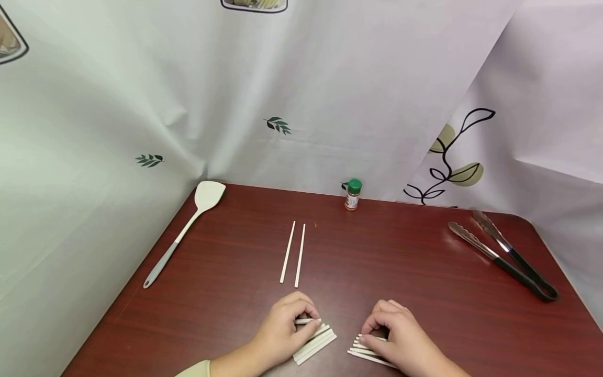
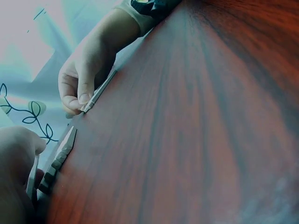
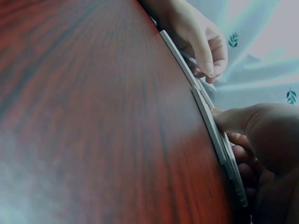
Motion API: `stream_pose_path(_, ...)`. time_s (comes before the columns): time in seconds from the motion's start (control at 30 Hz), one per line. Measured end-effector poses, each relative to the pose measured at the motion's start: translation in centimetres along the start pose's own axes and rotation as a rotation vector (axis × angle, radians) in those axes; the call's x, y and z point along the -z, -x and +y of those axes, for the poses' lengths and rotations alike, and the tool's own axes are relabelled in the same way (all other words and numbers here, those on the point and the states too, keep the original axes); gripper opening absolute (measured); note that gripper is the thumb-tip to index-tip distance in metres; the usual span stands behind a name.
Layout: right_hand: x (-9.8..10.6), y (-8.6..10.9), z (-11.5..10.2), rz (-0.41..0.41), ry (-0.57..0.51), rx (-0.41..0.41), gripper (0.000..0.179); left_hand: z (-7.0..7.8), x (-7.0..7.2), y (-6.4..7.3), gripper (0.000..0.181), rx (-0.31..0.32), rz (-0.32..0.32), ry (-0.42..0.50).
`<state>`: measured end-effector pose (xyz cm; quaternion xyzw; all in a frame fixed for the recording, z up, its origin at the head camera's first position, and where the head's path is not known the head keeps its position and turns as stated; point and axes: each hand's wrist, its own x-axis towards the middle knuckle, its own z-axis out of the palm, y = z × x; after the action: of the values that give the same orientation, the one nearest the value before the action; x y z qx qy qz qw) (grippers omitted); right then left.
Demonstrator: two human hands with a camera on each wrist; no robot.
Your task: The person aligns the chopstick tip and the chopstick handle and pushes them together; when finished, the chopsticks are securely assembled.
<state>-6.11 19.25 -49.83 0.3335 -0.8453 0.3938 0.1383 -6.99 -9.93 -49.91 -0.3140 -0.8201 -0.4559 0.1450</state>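
Note:
Close to the table's near edge, my left hand (image 1: 282, 324) pinches a pale chopstick (image 1: 305, 321) between thumb and curled fingers. Beneath it, several more chopsticks (image 1: 316, 347) lie side by side, slanting up to the right. To the right, my right hand (image 1: 398, 335) bends over a second group of chopsticks (image 1: 372, 357), its thumb and forefinger pinching at their left ends. In the right wrist view the right thumb (image 3: 233, 120) presses against these sticks (image 3: 210, 126), the other fingers curled behind. A gap of bare table separates the groups.
Two chopsticks (image 1: 299, 256) lie apart in the middle of the dark red table (image 1: 386, 262). A white spatula (image 1: 187, 225) rests along the left edge. A green-capped spice jar (image 1: 353, 195) stands at the back, and metal tongs (image 1: 506, 254) lie spread at right.

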Motion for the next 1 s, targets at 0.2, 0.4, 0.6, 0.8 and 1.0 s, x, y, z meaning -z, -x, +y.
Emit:
stream_pose_path(0.2, -0.1, 0.0, 0.2, 0.013, 0.015, 0.021, 0.039, -0.4, 0.0, 0.0, 0.024, -0.108, 0.066, -0.003)
stream_pose_path(0.4, -0.2, -0.2, 0.6, 0.095, -0.152, 0.054, 0.029, -0.6, 0.1, -0.2, 0.018, -0.165, 0.077, 0.009)
stream_pose_path(0.6, -0.2, -1.0, 0.5, 0.241, -0.28, 0.279, 0.017, -0.8, 0.2, -0.6, 0.021, -0.258, 0.071, -0.056)
stream_pose_path(0.8, -0.2, -1.4, 0.1, 0.21, -0.356, 0.39, 0.006, -0.9, 0.4, -0.8, 0.014, -0.427, 0.066, -0.237)
stream_pose_path(1.0, -0.6, -1.3, 0.0, 0.165, -0.354, 0.427, 0.006, -0.7, 0.5, -0.9, 0.012, -0.463, 0.022, -0.163)
